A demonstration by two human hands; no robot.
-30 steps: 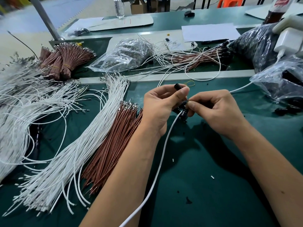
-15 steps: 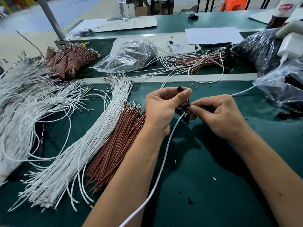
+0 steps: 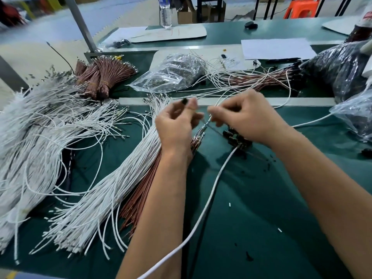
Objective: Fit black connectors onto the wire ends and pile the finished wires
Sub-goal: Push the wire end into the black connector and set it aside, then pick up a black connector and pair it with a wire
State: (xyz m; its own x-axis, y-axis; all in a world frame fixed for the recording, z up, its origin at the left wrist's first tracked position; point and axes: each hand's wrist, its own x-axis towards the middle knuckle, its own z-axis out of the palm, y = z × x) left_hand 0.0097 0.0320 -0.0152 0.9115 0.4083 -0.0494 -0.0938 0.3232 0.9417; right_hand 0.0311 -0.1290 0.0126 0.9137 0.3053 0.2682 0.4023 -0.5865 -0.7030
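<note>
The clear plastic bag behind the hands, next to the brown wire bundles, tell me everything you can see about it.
The bag is clear, crinkled, glossy plastic, lying slumped on its side on the green table, at the far side of the pale strip. It bulges with many small greyish pieces, too small to identify. Its flat, emptier end points toward the brown bundles on its left. Thin white wires trail past its right edge. No hand touches it.

two bare forearms and hands [image 3: 177, 125], no sleeves
</note>
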